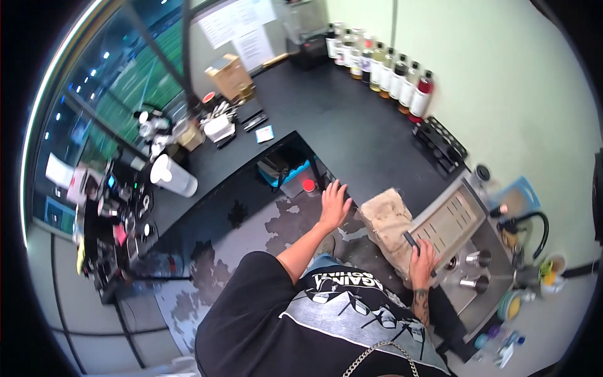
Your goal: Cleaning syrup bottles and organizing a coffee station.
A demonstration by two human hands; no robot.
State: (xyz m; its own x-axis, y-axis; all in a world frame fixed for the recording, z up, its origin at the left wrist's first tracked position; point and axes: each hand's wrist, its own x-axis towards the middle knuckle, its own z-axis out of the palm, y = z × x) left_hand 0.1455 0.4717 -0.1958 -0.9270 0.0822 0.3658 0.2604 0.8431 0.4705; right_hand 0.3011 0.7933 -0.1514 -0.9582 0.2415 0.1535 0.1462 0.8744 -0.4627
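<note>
Over on the left, a tall whitish cup point(174, 179) stands on the black worktop point(370, 147), close to its window-side edge. Further along that edge there's a cardboard box point(229, 76), with a small blue-and-white packet point(264, 134) nearer the front edge. Below worktop level you can see a bin point(298, 183) with a red lid point(308, 185) showing.

The left hand point(335, 210) is just beside the front edge, fingers spread and nothing in it; can't tell if the tips touch the edge. Right of it, a tan cloth point(388, 220) hangs over that same edge, next to the sink. A row of bottles point(384, 74) lines the wall-side edge.

The right hand point(424, 262) has its fingers curled round a dark bar-like thing point(411, 240), right at the near edge of a slotted metal tray point(453, 218). The tray sits at the worktop end of the sink point(466, 303); two metal cups point(478, 258) lie in the basin, right of the hand.
</note>
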